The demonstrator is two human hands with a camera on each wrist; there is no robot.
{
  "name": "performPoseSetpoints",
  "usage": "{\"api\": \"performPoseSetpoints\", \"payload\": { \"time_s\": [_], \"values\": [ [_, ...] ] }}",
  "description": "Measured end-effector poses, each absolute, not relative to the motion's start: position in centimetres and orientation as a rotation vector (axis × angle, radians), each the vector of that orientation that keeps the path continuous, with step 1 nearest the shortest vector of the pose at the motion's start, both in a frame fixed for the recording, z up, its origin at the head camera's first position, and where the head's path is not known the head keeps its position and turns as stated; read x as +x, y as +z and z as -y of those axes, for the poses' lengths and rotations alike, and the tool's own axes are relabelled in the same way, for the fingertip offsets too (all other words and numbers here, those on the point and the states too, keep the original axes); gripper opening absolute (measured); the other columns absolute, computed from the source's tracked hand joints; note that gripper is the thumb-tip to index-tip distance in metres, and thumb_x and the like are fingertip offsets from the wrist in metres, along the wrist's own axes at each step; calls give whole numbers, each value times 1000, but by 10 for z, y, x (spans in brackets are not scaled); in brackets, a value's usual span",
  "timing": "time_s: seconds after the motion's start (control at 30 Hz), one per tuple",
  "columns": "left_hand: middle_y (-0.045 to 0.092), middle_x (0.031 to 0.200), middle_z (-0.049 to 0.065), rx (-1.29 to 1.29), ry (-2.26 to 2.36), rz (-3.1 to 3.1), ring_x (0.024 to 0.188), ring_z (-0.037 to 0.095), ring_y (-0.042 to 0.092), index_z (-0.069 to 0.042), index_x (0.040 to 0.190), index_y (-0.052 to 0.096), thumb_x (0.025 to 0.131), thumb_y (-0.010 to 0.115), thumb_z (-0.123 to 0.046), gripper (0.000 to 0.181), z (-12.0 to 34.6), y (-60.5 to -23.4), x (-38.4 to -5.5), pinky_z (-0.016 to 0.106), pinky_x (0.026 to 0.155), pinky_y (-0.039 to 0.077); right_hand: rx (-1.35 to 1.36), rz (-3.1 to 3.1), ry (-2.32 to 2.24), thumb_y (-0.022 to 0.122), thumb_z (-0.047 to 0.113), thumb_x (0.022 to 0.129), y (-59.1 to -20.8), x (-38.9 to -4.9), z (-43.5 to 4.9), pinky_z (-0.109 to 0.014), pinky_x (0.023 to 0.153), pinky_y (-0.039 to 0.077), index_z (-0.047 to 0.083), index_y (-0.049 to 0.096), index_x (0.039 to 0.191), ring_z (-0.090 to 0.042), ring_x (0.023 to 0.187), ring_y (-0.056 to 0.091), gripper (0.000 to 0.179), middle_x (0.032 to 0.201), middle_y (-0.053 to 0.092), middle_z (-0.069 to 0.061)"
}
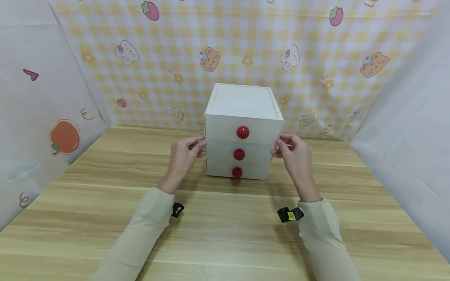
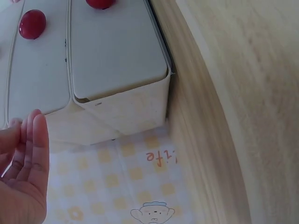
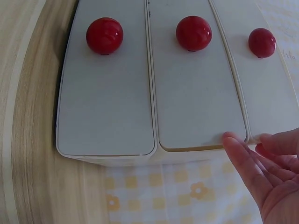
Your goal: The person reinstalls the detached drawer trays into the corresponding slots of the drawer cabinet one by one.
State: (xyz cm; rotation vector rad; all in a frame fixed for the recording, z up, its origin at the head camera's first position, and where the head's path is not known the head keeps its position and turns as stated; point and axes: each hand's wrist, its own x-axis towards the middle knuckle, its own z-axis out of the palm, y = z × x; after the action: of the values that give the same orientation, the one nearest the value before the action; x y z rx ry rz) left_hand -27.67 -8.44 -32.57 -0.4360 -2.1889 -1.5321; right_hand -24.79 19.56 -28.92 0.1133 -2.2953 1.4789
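Observation:
A white cabinet of three stacked drawers (image 1: 247,102) stands upright in the head view. Each drawer front carries a round red knob (image 1: 243,132). At its left side, level with the seam between the top and middle drawers, my left hand (image 1: 184,156) grips the edge with thumb and fingertips. My right hand (image 1: 297,156) holds the opposite edge at about the same height. In the right wrist view the index fingertip (image 3: 230,135) touches the corner of the middle drawer front (image 3: 198,102), the thumb close to the seam. All the drawers look pushed in.
The cabinet rests on a wood-grain table (image 1: 225,234). Behind it hangs a yellow checked cloth (image 1: 246,39) with cartoon prints, and pale cloth walls (image 1: 31,97) rise at both sides. Black wrist devices (image 1: 291,214) show below both hands.

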Motion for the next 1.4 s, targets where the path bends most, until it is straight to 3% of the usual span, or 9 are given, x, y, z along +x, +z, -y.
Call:
{"api": "performPoseSetpoints", "payload": {
  "time_s": [0.27,0.67,1.03,1.27,1.4],
  "values": [
    [70,82,19,-450,-1473,2234,70,25,68,5,114,63,91,57,-8,27,81,-325,-276,20,61,56,83,2316,1434,56,10,92,-290,-251,-195,-16,65,55,-6,58,112,-4,68,65,25,105,66,-20],
    [64,94,20,-553,-1431,2334,86,32,65,5,127,50,94,51,-8,35,82,-326,-277,37,74,57,65,2328,1414,54,8,92,-292,-254,-195,-12,69,53,-6,58,115,-29,93,66,27,110,64,-18],
    [61,102,21,-572,-1479,2395,95,33,61,6,128,46,95,49,-6,35,85,-324,-278,40,80,56,115,2325,1423,54,8,93,-295,-254,-194,-21,77,54,-6,57,117,-28,97,66,29,115,63,-19],
    [60,104,20,-575,-1478,2430,96,28,60,6,130,44,95,48,-4,37,84,-324,-278,31,80,56,88,2342,1438,53,9,93,-295,-252,-194,-23,79,54,-5,56,119,-28,99,66,29,117,62,-18],
    [60,106,21,-589,-1480,2440,98,29,59,7,131,43,95,47,-3,38,83,-323,-278,32,81,55,79,2365,1421,53,11,93,-295,-251,-196,-20,79,54,-4,56,119,-26,100,65,30,118,62,-17]
  ]
}}
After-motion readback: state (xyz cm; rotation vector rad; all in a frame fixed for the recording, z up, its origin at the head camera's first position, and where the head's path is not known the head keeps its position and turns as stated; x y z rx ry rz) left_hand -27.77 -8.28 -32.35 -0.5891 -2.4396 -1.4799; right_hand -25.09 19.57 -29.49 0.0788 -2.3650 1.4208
